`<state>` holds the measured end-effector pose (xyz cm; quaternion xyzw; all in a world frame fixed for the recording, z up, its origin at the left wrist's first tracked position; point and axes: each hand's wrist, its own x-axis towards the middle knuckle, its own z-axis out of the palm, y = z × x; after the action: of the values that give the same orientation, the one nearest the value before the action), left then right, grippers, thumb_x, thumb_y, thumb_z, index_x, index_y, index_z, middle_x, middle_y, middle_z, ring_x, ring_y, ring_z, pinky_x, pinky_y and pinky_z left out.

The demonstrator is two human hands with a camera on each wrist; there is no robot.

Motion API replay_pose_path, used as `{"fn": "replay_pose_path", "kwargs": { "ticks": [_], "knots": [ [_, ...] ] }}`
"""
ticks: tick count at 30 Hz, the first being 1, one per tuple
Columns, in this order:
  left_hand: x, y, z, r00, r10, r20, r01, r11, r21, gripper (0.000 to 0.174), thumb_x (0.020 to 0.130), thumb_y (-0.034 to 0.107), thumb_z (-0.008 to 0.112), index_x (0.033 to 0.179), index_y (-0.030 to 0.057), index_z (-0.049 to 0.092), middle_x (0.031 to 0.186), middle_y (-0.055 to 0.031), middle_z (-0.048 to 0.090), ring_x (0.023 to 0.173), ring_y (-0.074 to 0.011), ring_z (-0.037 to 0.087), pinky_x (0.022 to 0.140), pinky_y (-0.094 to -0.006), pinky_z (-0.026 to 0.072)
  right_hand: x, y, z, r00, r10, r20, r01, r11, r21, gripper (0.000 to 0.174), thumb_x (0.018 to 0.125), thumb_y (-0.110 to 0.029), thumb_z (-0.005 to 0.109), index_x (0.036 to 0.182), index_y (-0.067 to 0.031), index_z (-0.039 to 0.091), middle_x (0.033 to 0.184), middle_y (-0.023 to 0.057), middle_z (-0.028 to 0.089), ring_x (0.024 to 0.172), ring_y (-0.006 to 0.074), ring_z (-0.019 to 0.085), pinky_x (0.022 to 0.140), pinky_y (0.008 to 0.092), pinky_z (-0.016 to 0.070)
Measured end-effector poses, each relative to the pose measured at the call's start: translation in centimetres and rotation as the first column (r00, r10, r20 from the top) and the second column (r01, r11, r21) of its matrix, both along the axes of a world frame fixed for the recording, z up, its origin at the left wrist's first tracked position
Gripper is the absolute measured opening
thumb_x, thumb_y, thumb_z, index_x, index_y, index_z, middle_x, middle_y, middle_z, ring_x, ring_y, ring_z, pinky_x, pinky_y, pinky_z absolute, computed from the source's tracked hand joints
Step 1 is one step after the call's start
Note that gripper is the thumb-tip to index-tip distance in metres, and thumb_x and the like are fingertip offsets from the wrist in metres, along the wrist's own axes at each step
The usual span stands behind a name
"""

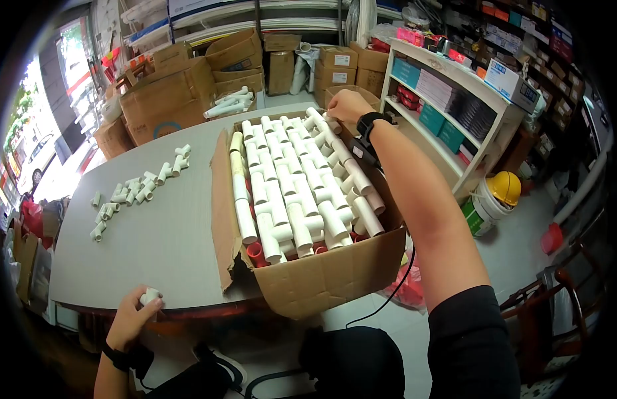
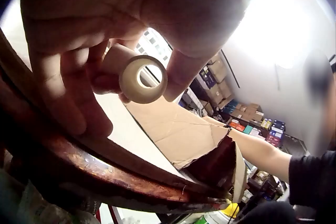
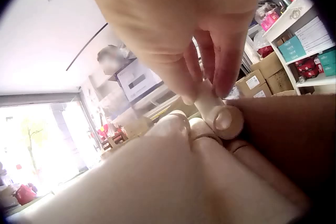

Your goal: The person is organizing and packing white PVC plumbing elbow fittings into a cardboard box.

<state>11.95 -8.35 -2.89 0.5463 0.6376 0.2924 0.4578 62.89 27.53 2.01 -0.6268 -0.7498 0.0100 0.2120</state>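
Note:
In the head view my left hand (image 1: 132, 316) grips a white PVC tee fitting (image 1: 150, 296) at the table's front edge. The left wrist view shows the round open end of that fitting (image 2: 143, 79) between thumb and fingers. My right hand (image 1: 350, 106) reaches over the far right corner of a cardboard box (image 1: 328, 279) packed with rows of white tee fittings (image 1: 292, 179). Its fingertips pinch a tee fitting (image 3: 223, 119) at the far end of the right-hand row, close against the box wall. Red fittings (image 1: 255, 253) show beneath the white layer.
Several loose white fittings (image 1: 145, 186) lie scattered on the left of the grey table (image 1: 182, 239). The box flap (image 1: 222, 206) hangs out on its left side. A white shelf (image 1: 448, 100) and a bucket with a yellow helmet (image 1: 504, 189) stand to the right.

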Motion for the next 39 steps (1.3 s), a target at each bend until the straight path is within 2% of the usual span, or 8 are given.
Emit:
{"fn": "replay_pose_path", "kwargs": {
  "ticks": [17, 19, 24, 27, 30, 33, 35, 39],
  "knots": [
    [-0.4, 0.3, -0.4, 1.000, 0.010, 0.020, -0.011, 0.999, 0.047, 0.022, 0.090, 0.021, 0.066, 0.099, 0.0020, 0.061, 0.077, -0.0020, 0.062, 0.069, -0.0090, 0.059, 0.064, -0.0236, 0.0459, 0.9, 1.0, -0.8, 0.994, 0.096, 0.053, -0.102, 0.986, 0.131, 0.024, 0.076, -0.026, 0.072, 0.090, -0.0073, 0.076, 0.087, 0.0115, 0.073, 0.080, 0.0268, 0.070, 0.076, 0.0352, 0.0535],
    [-0.4, 0.2, -0.1, 1.000, -0.008, 0.002, 0.007, 0.999, 0.047, 0.022, 0.089, 0.021, 0.067, 0.098, 0.0020, 0.061, 0.076, -0.0015, 0.061, 0.068, -0.0080, 0.057, 0.063, -0.0233, 0.0454, 0.3, 0.4, -0.7, 0.994, 0.105, 0.028, -0.108, 0.982, 0.154, 0.023, 0.073, -0.024, 0.073, 0.085, -0.0054, 0.075, 0.084, 0.0169, 0.071, 0.081, 0.0339, 0.068, 0.077, 0.0389, 0.0538],
    [-0.5, -0.1, 0.0, 0.998, -0.039, -0.057, 0.043, 0.996, 0.073, 0.022, 0.088, 0.022, 0.069, 0.095, 0.0031, 0.062, 0.075, -0.0009, 0.061, 0.068, -0.0076, 0.056, 0.063, -0.0233, 0.0453, 0.8, 1.2, -0.7, 0.993, 0.112, 0.040, -0.116, 0.985, 0.125, 0.024, 0.075, -0.028, 0.073, 0.086, -0.0062, 0.075, 0.088, 0.0156, 0.071, 0.085, 0.0331, 0.068, 0.079, 0.0391, 0.0529],
    [-0.3, 0.3, 0.7, 1.000, -0.026, -0.008, 0.026, 0.998, 0.055, 0.026, 0.088, 0.024, 0.070, 0.099, 0.0028, 0.062, 0.077, -0.0008, 0.061, 0.070, -0.0081, 0.057, 0.065, -0.0241, 0.0464, 3.2, 3.6, -1.9, 0.992, 0.101, 0.080, -0.116, 0.969, 0.217, 0.053, 0.085, -0.035, 0.069, 0.125, -0.0022, 0.061, 0.101, 0.0155, 0.071, 0.089, 0.0249, 0.069, 0.078, 0.0338, 0.0529],
    [0.1, 0.6, 1.2, 0.989, -0.035, 0.141, 0.024, 0.997, 0.076, 0.026, 0.091, 0.022, 0.065, 0.107, 0.0022, 0.060, 0.084, -0.0030, 0.060, 0.071, -0.0089, 0.056, 0.065, -0.0248, 0.0474, 4.1, 2.2, 2.0, 0.972, 0.077, -0.222, -0.040, 0.985, 0.169, 0.047, 0.092, -0.033, 0.063, 0.126, -0.0002, 0.057, 0.103, 0.0106, 0.068, 0.083, 0.0163, 0.064, 0.071, 0.0283, 0.0504],
    [0.4, 0.6, 1.3, 0.967, -0.064, 0.248, 0.035, 0.992, 0.120, 0.029, 0.092, 0.020, 0.060, 0.115, 0.0022, 0.058, 0.088, -0.0052, 0.058, 0.074, -0.0102, 0.056, 0.067, -0.0256, 0.0481, -1.3, -7.5, 6.9, 0.915, 0.223, -0.337, -0.128, 0.951, 0.282, 0.030, 0.094, -0.023, 0.056, 0.111, 0.0002, 0.066, 0.096, 0.0134, 0.071, 0.089, 0.0197, 0.067, 0.079, 0.0307, 0.0510],
    [2.8, -0.2, 3.2, 0.971, -0.074, 0.229, 0.044, 0.990, 0.134, 0.032, 0.093, 0.018, 0.057, 0.120, 0.0024, 0.056, 0.090, -0.0062, 0.057, 0.076, -0.0113, 0.056, 0.068, -0.0263, 0.0483, -5.6, -14.8, 8.7, 0.797, 0.322, -0.511, -0.310, 0.944, 0.111, 0.026, 0.096, -0.018, 0.055, 0.113, -0.0008, 0.064, 0.091, 0.0080, 0.068, 0.081, 0.0126, 0.063, 0.074, 0.0258, 0.0496],
    [6.2, -2.1, 6.1, 0.965, -0.251, 0.078, 0.212, 0.918, 0.336, 0.038, 0.089, 0.014, 0.058, 0.125, 0.0023, 0.051, 0.091, -0.0097, 0.059, 0.082, -0.0160, 0.059, 0.072, -0.0295, 0.0493, -13.7, -29.9, 9.5, 0.788, 0.534, -0.307, -0.575, 0.817, -0.054, 0.024, 0.094, -0.013, 0.060, 0.117, -0.0055, 0.062, 0.096, 0.0063, 0.064, 0.080, 0.0134, 0.063, 0.069, 0.0258, 0.0511]
  ]
}}
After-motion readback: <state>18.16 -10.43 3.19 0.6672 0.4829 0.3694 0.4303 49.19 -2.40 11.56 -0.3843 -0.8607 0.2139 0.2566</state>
